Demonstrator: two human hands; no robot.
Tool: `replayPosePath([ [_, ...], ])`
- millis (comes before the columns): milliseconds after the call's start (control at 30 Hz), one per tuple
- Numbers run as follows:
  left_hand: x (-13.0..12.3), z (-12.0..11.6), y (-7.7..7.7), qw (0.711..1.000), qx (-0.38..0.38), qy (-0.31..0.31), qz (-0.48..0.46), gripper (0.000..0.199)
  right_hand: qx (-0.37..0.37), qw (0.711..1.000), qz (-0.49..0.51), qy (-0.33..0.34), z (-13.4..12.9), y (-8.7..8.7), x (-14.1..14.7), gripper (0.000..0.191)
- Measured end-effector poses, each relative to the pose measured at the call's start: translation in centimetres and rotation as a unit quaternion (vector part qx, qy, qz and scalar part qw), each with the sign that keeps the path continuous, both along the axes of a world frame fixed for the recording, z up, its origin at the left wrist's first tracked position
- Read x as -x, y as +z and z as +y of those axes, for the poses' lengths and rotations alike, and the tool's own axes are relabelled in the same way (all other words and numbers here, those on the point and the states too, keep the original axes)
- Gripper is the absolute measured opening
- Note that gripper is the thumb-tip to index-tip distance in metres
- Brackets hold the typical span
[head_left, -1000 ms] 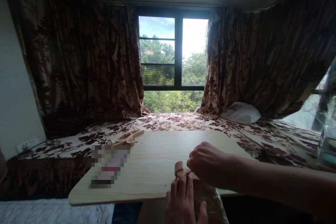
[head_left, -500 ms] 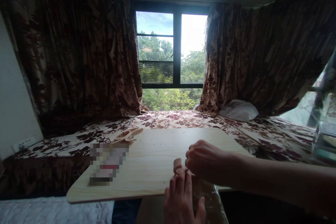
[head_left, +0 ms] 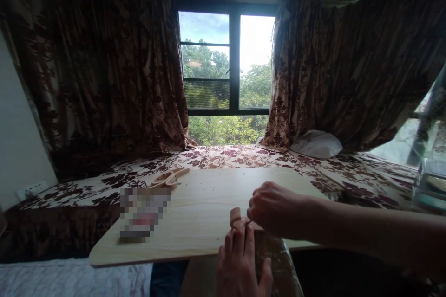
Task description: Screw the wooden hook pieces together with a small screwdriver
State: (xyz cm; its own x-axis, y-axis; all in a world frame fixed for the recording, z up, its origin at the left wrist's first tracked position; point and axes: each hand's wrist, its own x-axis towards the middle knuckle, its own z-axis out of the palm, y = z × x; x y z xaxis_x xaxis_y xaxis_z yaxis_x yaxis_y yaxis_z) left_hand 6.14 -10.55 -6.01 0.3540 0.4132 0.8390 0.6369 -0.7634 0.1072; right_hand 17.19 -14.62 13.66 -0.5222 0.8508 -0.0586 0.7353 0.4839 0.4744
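Note:
My left hand (head_left: 240, 260) reaches up from the bottom edge, its fingers lying over a tan piece (head_left: 235, 216) and holding it down. The piece has a rounded, raised end that shows past the fingertips; the rest is mostly hidden. My right hand (head_left: 270, 206) is closed in a fist just right of it. A thin dark tip (head_left: 248, 222) shows between the two hands, seemingly part of a slim tool in the fist. Beneath the hands, a brown, shiny-surfaced box or package (head_left: 275, 262) sits at the table's near edge.
A pale wood-grain table (head_left: 195, 222) carries small crumbs. On its left lie a tan forked piece (head_left: 169, 178) and a blurred-out flat object (head_left: 144, 216). Beyond are a flower-patterned cover (head_left: 223, 155), a white plastic bag (head_left: 315, 144), curtains and a window.
My right fist has shifted slightly up and to the right of the tan piece. My left hand stays in place on it. The whole view has tilted very slightly.

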Motion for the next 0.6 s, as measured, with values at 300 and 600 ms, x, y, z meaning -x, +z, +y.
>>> replayPosePath([
  [300, 0.0, 0.3, -0.9, 1.000, -0.011, 0.008, -0.003, 0.044, -0.086, 0.994, -0.009, 0.069, -0.2, -1.0, 0.3, 0.016],
  [600, -0.1, 0.1, -0.3, 1.000, -0.009, 0.005, -0.006, 0.050, -0.020, 0.998, 0.014, 0.049, 0.6, -0.5, -0.1, 0.012],
])
